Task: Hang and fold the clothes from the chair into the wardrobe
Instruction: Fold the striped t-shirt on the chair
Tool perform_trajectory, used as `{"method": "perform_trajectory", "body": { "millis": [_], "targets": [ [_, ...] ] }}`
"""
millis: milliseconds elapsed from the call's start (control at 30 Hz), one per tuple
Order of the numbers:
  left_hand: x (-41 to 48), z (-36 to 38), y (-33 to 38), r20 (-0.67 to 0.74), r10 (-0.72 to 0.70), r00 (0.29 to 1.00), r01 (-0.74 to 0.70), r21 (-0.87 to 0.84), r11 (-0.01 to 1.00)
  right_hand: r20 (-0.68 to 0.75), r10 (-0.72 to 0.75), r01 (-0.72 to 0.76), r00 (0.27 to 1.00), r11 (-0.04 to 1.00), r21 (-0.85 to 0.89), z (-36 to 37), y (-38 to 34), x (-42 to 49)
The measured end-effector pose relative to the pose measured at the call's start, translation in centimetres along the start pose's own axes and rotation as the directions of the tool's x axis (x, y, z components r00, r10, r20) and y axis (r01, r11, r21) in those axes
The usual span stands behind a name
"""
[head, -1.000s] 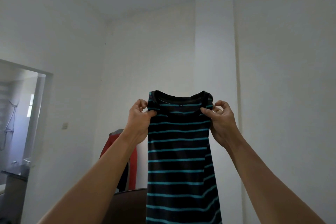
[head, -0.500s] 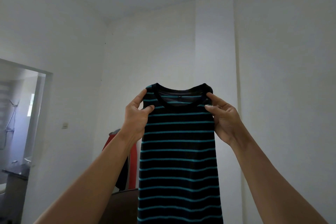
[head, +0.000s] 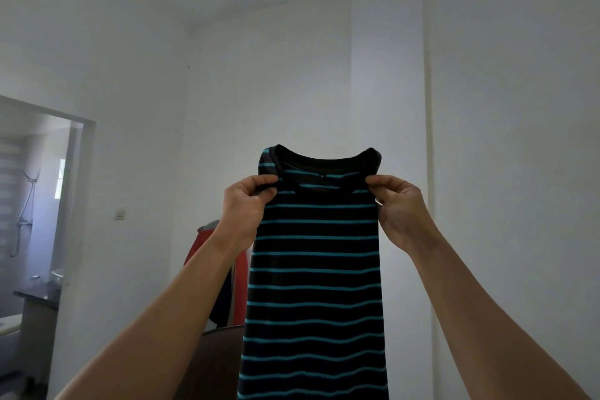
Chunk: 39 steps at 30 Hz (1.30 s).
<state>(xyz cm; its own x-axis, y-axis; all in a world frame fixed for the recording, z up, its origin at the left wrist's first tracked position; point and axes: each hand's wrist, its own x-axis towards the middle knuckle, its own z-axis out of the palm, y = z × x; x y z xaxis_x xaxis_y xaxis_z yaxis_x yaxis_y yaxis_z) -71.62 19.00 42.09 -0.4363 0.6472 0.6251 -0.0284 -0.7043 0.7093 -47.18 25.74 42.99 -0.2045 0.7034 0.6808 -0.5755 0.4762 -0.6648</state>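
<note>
A black shirt with thin teal stripes (head: 315, 269) hangs in front of me, held up at arm's length, folded narrow with its sleeves tucked out of sight. My left hand (head: 245, 208) pinches its left shoulder just beside the collar. My right hand (head: 401, 208) pinches the right shoulder the same way. The round neckline with a small white label faces me. The shirt's lower end runs out of the frame at the bottom.
Behind the shirt, red and dark clothes (head: 224, 269) hang at the wall corner. A dark brown curved chair back (head: 217, 364) stands below them. A bathroom doorway (head: 35, 237) opens at the left. White walls fill the right side.
Both hands shifted their grip on the shoulders: fingers spread half a second ago, now pinched shut again near the collar. The shirt rose slightly and hangs wider and flatter.
</note>
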Motion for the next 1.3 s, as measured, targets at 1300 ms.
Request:
{"method": "perform_trajectory", "body": {
  "millis": [1300],
  "targets": [
    [-3.4,-23.1,-34.6,-0.072,-0.813,0.578,0.773,0.367,0.517,0.006,0.841,-0.825,0.541,0.532,-0.19,-6.0,46.4,-6.6]
  ]
}}
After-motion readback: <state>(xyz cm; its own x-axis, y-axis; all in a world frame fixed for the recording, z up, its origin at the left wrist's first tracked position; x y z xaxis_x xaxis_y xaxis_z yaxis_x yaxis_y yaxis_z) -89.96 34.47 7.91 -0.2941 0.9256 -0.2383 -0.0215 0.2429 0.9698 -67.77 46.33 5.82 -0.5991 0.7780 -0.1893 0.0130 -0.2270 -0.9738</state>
